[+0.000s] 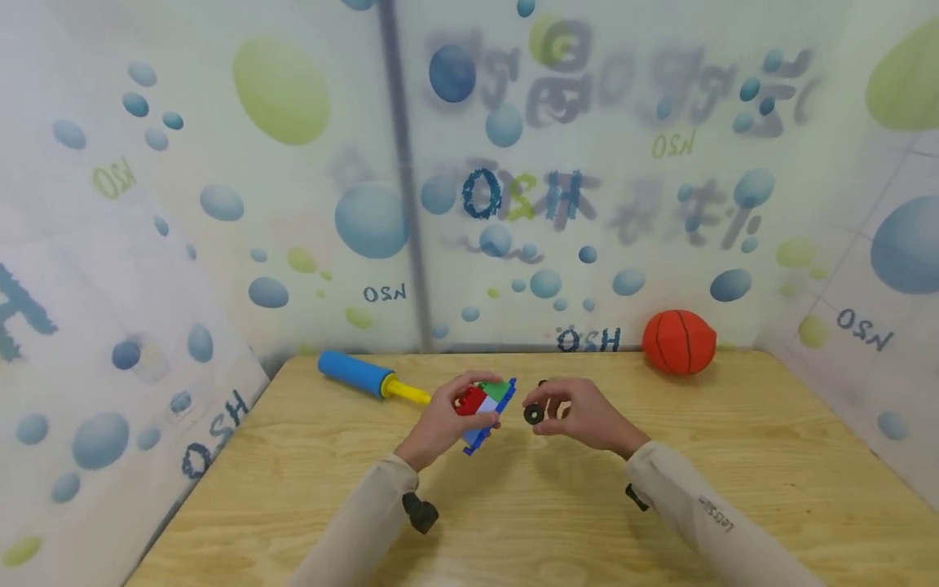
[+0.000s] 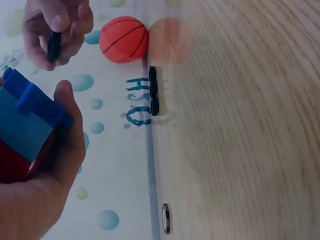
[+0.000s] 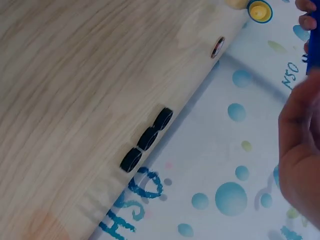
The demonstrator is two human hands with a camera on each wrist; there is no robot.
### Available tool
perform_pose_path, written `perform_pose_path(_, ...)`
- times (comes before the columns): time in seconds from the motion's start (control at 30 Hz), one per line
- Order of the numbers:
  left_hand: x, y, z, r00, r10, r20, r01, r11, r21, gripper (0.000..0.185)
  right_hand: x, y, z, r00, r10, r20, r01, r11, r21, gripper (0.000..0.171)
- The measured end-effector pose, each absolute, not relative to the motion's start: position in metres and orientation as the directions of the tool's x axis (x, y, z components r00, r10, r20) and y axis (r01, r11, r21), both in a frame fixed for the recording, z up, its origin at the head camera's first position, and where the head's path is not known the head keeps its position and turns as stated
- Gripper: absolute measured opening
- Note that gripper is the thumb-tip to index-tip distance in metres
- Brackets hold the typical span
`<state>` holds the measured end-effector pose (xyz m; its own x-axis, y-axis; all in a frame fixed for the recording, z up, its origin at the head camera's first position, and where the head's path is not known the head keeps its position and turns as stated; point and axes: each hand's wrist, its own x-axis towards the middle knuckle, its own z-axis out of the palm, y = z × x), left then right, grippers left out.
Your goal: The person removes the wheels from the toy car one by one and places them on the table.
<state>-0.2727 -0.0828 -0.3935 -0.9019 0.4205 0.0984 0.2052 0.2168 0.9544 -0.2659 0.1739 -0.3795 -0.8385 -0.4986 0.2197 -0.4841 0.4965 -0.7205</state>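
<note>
My left hand (image 1: 438,420) grips a toy block vehicle (image 1: 469,399) of red, green and light blue bricks. Its blue base (image 2: 30,97) has short pegs sticking out at the side and stands tilted. To the right, my right hand (image 1: 587,412) pinches a small black toy wheel (image 1: 527,416) between thumb and fingers. A gap separates that wheel from the vehicle. In the right wrist view the right hand (image 3: 300,150) is partly visible, and the wheel it holds is hidden there. Three more black wheels (image 3: 148,138) stand in a row on the table.
At the back right lies a red toy basketball (image 1: 678,342). A blue foam tube with a yellow rod (image 1: 357,375) lies at the back left. A thin round disc (image 2: 166,218) is on the wooden table (image 1: 587,505). Patterned sheets (image 1: 513,269) rise behind and beside the table.
</note>
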Motion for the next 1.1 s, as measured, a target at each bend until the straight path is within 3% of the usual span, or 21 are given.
perform_pose_path(0.23,-0.274,-0.083,-0.392,-0.875,0.472,0.11,0.248,0.241,0.938,0.055,-0.275,0.192,-0.384,-0.903,-0.376,0.208,-0.406,0.587,-0.701,0.027)
perform_pose_path(0.63,-0.271,-0.081,-0.393,-0.873,0.481,0.087,0.254,0.294,0.922,0.049,-0.284,0.226,-0.394,-0.912,-0.358,0.2,-0.397,0.653,-0.645,0.026)
perform_pose_path(1.1,-0.27,-0.079,-0.404,-0.853,0.517,0.07,0.312,0.399,0.862,0.048,-0.323,0.261,-0.411,-0.966,-0.251,0.059,-0.242,0.802,-0.546,0.023)
